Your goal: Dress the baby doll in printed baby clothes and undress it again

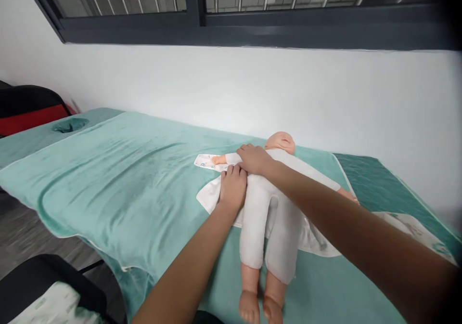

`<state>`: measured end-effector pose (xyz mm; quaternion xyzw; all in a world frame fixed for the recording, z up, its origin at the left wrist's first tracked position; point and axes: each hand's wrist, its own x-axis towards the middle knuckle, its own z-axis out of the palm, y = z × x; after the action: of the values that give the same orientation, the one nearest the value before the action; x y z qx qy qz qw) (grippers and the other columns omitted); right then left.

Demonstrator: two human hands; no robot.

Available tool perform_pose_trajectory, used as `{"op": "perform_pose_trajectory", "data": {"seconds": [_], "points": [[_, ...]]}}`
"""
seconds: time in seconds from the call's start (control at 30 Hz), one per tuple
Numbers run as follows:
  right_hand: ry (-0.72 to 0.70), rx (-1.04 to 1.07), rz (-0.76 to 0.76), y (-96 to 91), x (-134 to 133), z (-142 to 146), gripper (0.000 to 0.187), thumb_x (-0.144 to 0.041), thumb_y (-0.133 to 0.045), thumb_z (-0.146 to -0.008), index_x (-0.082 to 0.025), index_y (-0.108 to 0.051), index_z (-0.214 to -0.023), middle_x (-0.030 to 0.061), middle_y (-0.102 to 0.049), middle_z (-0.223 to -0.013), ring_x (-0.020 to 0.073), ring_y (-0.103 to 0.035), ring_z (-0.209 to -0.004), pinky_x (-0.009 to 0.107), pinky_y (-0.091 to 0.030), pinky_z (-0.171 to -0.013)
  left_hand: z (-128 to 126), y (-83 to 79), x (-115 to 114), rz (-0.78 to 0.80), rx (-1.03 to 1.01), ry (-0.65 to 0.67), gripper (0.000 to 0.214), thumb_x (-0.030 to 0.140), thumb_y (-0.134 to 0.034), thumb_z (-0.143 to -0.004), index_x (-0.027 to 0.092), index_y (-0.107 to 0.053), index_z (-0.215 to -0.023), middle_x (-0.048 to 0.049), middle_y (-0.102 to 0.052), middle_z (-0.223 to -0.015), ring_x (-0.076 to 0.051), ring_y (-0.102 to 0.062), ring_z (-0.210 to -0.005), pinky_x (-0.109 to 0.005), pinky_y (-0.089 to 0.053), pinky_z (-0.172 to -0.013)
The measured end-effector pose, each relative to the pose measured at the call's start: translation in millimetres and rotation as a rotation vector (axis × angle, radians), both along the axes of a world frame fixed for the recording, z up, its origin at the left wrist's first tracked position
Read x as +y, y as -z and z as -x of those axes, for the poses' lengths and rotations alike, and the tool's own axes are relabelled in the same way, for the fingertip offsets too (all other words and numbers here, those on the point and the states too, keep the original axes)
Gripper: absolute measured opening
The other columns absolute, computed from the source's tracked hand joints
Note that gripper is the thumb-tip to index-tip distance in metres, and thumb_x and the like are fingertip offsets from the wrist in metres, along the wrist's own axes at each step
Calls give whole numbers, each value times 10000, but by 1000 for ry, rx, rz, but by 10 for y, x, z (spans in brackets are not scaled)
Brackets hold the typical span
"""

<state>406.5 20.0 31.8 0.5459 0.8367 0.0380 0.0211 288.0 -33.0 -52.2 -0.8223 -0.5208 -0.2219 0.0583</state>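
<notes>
A baby doll (252,227) with a white cloth body lies on its back, bare feet towards me. Under it is spread a white garment (210,194), whose printed sleeve (205,161) lies beneath the doll's outstretched arm on the left. My right hand (253,159) reaches across the torso and is closed around that upper arm near the shoulder. Just below it, at the doll's side, my left hand (234,187) has its fingers bent down on the garment's edge; the fabric under the fingers is hidden. Both hands nearly touch.
A green sheet (108,170) covers the bed, which has a round face hole (70,124) at its far left. A printed cloth (411,227) lies at right, partly behind my forearm. A black chair (54,280) holding another printed cloth (54,307) stands at lower left. Behind the bed is a white wall (216,83).
</notes>
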Motion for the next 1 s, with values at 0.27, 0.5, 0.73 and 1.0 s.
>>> {"op": "perform_pose_trajectory", "data": {"seconds": [0.27,0.5,0.73,1.0], "points": [[51,-12,42,135,145,27,278,-260,-552,-911,-145,-557,-1165,163,-661,-1138,313,-605,-1025,420,-445,-830,215,49,284,74,-153,-128,138,220,-504,-931,191,-619,-1001,-139,-643,-1094,-315,-552,-1106,-437,-452,-875],[9,83,-32,15,-183,-277,382,-445,-475,-980,-223,-516,-1288,112,-637,-1223,288,-576,-1090,381,-420,-836,338,76,402,177,-722,-291,72,261,-499,-926,223,-557,-905,-53,-668,-822,-218,-609,-737,-306,-388,-649],[-14,63,-22,63,-252,-303,498,-601,-333,-993,-232,-642,-1122,105,-679,-1078,291,-591,-1026,392,-405,-824,406,100,437,187,-1156,-230,36,221,-590,-812,199,-593,-784,18,-617,-721,-130,-530,-655,-239,-393,-626],[36,-26,-47,140,-255,-299,439,-552,-403,-979,-209,-662,-1070,125,-690,-1063,313,-596,-1025,439,-408,-858,402,82,408,137,-1253,-263,135,301,-623,-844,188,-594,-777,21,-579,-712,-118,-530,-656,-237,-418,-641]]}}
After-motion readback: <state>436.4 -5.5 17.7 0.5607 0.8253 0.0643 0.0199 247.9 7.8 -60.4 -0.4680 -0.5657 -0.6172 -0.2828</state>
